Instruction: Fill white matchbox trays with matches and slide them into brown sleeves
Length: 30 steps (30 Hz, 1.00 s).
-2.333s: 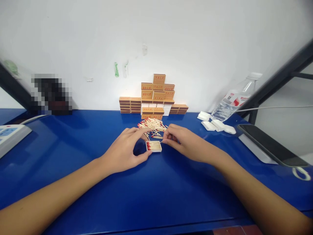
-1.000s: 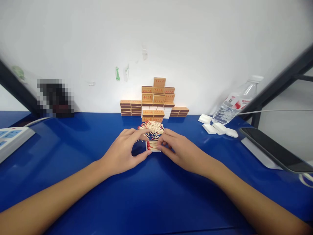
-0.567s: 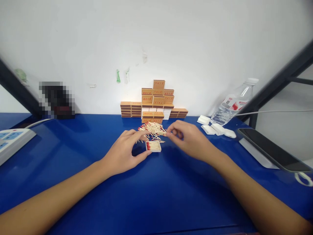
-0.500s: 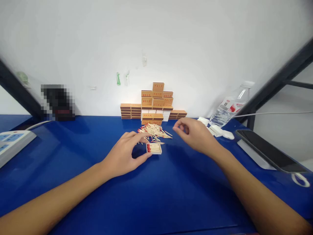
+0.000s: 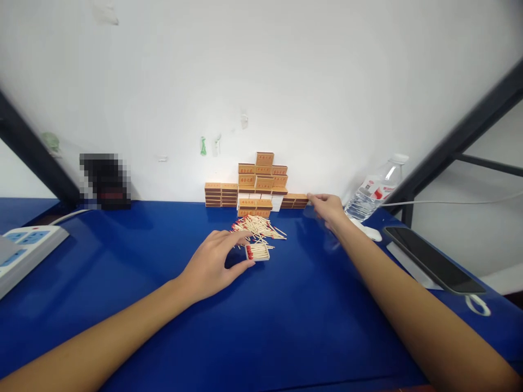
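My left hand grips a white inner matchbox tray between thumb and fingers. Matches with red heads to the left lie in the tray. Just behind it is a loose pile of matches, partly hidden by my left fingers. My right hand reaches to the right end of a low stack of orange-brown matchboxes, its thumb and forefinger pinched at the top box's end. The box appears still in line with the stack.
More matchboxes rise in a stepped stack against the wall, with others to the left. A water bottle, a phone and a white case are at right. A power strip lies left.
My right hand has moved from beside the match pile to the end of the right matchbox stack. My left hand stays on the tray. The view has shifted slightly.
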Tool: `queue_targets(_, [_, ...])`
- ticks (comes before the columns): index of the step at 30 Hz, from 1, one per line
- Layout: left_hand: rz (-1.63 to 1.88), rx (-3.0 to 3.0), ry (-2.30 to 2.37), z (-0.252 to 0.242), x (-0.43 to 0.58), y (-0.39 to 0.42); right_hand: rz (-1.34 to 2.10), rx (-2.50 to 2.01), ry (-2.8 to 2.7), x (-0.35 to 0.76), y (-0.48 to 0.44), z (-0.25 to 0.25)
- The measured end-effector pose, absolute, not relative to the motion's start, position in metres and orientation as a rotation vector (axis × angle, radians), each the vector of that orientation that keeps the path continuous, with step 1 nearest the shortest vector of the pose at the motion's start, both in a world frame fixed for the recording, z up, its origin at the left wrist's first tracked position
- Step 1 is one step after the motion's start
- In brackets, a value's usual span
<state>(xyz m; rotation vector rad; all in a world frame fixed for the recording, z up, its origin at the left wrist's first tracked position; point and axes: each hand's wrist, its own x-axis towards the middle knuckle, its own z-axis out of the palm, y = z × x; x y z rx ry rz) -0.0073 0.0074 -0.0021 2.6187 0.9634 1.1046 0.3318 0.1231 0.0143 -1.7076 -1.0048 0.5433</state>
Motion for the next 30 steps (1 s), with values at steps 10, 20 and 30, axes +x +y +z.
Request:
queue_targets(10, [1.324, 2.613, 1.11, 0.0, -0.01, 0.012, 0.762, -1.541, -0.826, 0.34, 0.1, 0.045])
queue_targets(20, [1.408, 2.557, 1.192, 0.0, -0.011, 0.016, 1.353, -1.354, -1.245, 0.248, 0.012, 0.031])
queue_targets(30, [1.461, 2.447, 1.202, 0.005, -0.01, 0.012, 1.348, -1.31, -1.398, 0.252, 0.01, 0.034])
